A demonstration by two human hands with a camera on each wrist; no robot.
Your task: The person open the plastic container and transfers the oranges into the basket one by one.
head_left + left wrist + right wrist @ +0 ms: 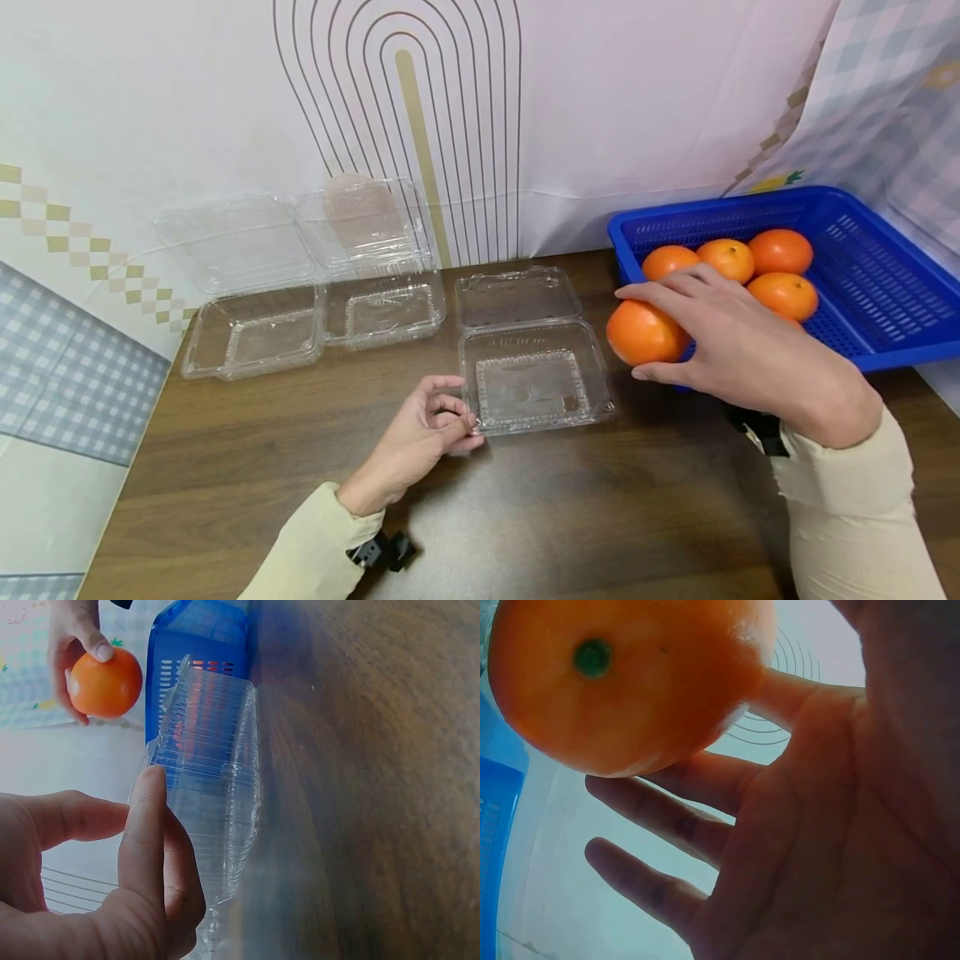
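My right hand (738, 342) holds an orange (647, 332) between thumb and fingers, above the near left edge of the blue basket. In the right wrist view the same orange (630, 682) shows a green stem spot. With the fingertips, my left hand (420, 442) pinches the front left corner of an open clear plastic clamshell container (532, 387). The left wrist view shows that container (214, 757) from the side, its wall beside the fingers. Its lid lies folded back toward the wall, and its tray holds nothing.
Several more oranges (783, 296) lie in the blue basket (885, 358) at the right. Two open clear containers, one at far left (255, 362) and another beside it (382, 333), stand with raised lids against the patterned wall (585, 108). The table (600, 508) is brown wood.
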